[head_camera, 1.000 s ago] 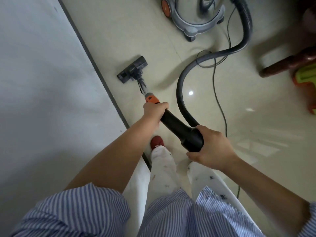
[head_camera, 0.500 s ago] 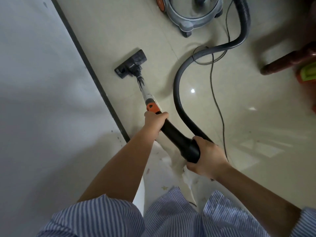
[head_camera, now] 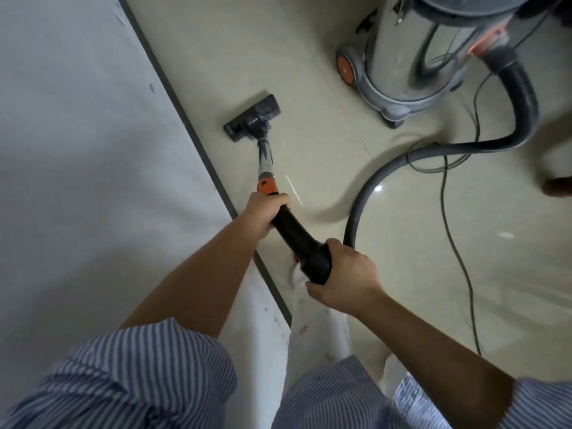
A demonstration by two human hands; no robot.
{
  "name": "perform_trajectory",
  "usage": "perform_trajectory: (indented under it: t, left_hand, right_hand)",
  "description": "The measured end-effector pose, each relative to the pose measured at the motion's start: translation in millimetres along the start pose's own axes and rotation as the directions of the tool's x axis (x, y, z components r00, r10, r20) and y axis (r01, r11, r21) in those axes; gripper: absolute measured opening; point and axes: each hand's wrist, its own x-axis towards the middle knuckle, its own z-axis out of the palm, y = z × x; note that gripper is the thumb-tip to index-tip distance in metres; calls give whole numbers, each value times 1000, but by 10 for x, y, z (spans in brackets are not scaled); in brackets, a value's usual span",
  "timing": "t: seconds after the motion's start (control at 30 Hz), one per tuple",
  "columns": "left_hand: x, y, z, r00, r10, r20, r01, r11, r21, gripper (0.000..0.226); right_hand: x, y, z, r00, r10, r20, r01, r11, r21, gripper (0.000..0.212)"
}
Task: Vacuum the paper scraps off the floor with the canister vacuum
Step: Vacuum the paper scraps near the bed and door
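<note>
A: Black plastic floor nozzle (head_camera: 252, 122) lies flat on the cream glossy tile floor (head_camera: 309, 72), just beside the dark grey baseboard strip (head_camera: 173, 97) along the white wall (head_camera: 77, 150). Reason, probably: working the edge where scraps would collect.

B: Hands?

A: Left hand (head_camera: 266, 213) wraps the black wand handle (head_camera: 297, 239) just below the orange collar (head_camera: 267, 187), low down, likely to steer. Right hand (head_camera: 346, 274) grips the fat rear end of the same handle, where the grey ribbed hose (head_camera: 526, 97) joins; likely supplies push and pull.

B: Canister?

A: Steel-bodied canister vacuum (head_camera: 411, 69) with grey wheeled base stands well apart, upper right. Hose loops wide over the floor, slack; thin black power cord (head_camera: 448, 212) trails beside it.

B: Paper scraps?

A: None visible on the tiles in view; cannot tell whether any sit under the nozzle.
</note>
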Motion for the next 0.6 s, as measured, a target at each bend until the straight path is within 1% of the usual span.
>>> perform_trajectory:
  t: [0.07, 0.17, 0.2, 0.23, 0.3, 0.37, 0.4, 0.5, 0.53, 0.6]
  left_hand:
    - [113, 353, -240, 999, 1, 37, 1, 999, -55, 29]
    - [342, 821, -456, 999, 31, 44, -25, 991, -135, 42]
    - [415, 969, -495, 998, 50, 43, -43, 986, -163, 43]
    - [476, 1114, -515, 997, 70, 44, -61, 983, -176, 39]
    - [515, 1298, -504, 993, 97, 59, -84, 977, -196, 21]
    - [487, 1396, -407, 994, 81, 70, -65, 976, -210, 17]
    - [453, 1410, -333, 995, 73, 70, -58, 978, -201, 21]
    - [317, 1330, -93, 997, 62, 49, -54, 988, -147, 48]
    - [242, 1266, 21, 996, 65, 53, -56, 988, -141, 52]
    - [62, 1131, 202, 995, 71, 70, -61, 989, -138, 50]
  right_hand:
    - [320, -290, -131, 1000, 15, -4, -15, 1000, -3, 49]
    - [784, -595, -392, 999, 28, -34, -28, 999, 22, 49]
    - [915, -670, -494, 999, 16, -43, -15, 1000, 25, 47]
    - [1031, -735, -605, 999, 3, -55, -1, 1000, 30, 45]
    - [1132, -803, -801, 997, -20, -76, 24, 999, 48, 39]
    - [1140, -753, -934, 997, -11, -80, 18, 996, 87, 38]
    - [1106, -699, -975, 997, -1, -75, 9, 994, 105, 37]
    - [903, -506, -1023, 998, 27, -59, -19, 991, 132, 38]
    - [772, -410, -1053, 997, 36, -64, -27, 991, 134, 38]
    - [517, -256, -1115, 996, 47, -75, -37, 990, 134, 37]
